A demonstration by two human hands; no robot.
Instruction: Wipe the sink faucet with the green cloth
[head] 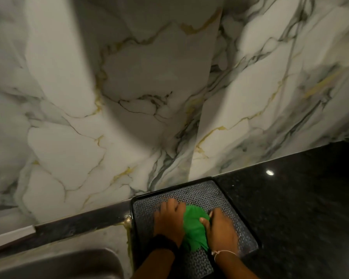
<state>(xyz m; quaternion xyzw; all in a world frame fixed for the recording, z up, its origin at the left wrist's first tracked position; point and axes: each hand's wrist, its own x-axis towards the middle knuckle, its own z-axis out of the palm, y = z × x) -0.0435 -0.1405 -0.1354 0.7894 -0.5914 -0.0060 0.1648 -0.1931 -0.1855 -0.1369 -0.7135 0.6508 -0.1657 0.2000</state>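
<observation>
The green cloth lies bunched on a dark patterned tray at the bottom middle of the head view. My left hand presses on the cloth's left side with its fingers on the tray. My right hand grips the cloth's right side, thumb over the fabric. No faucet is in view; only the corner of a steel sink shows at the bottom left.
The tray rests on a black granite counter that runs off to the right. A white marble-pattern wall with grey and gold veins fills the upper frame. A dark ledge runs behind the sink.
</observation>
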